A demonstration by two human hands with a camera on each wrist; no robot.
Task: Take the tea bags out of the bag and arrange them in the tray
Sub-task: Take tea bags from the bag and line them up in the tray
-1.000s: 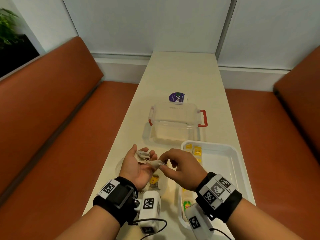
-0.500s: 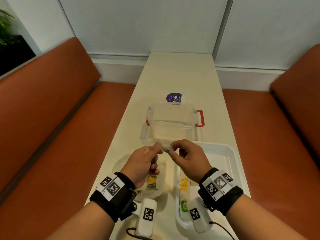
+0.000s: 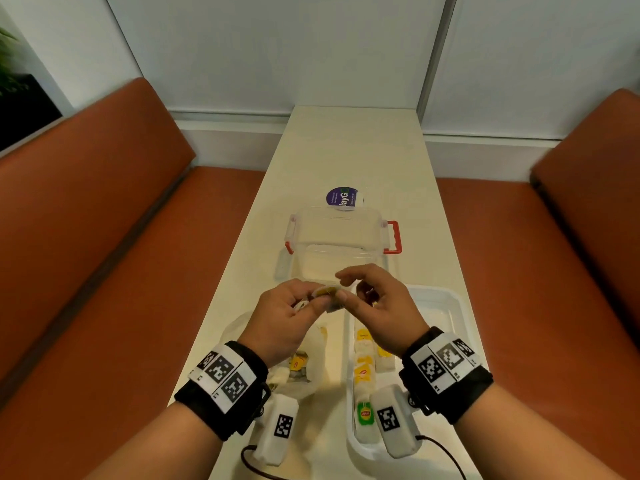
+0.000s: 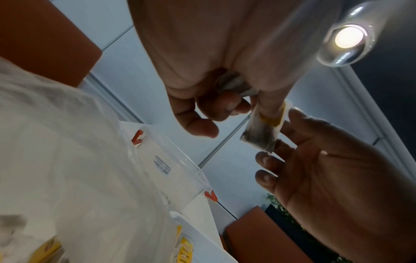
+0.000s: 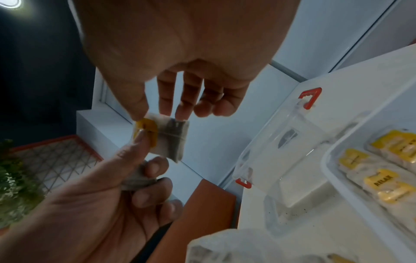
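Note:
A tea bag [image 3: 327, 292] with a yellow tag hangs in the air between my two hands, above the near edge of the clear box. My left hand [image 3: 317, 300] pinches its tag with thumb and forefinger [image 5: 139, 142]. The other left fingers curl round a second tea bag [image 5: 137, 179]. My right hand [image 3: 343, 288] pinches the same hanging tea bag [image 5: 171, 137] from the other side, thumb on the tag. The white tray [image 3: 450, 306] lies below my right wrist with several tea bags [image 3: 363, 372] along its left side. The crumpled plastic bag [image 3: 311, 368] lies under my left wrist.
A clear plastic box [image 3: 339, 237] with red clips stands just beyond my hands, with a purple round sticker [image 3: 341, 199] behind it. The narrow cream table [image 3: 346, 143] runs away from me. Orange benches [image 3: 86, 237] flank it on both sides.
Both hands have risen and moved forward from over the plastic bag towards the clear box. The left hand has turned palm down, and the yellow tag now shows between the hands.

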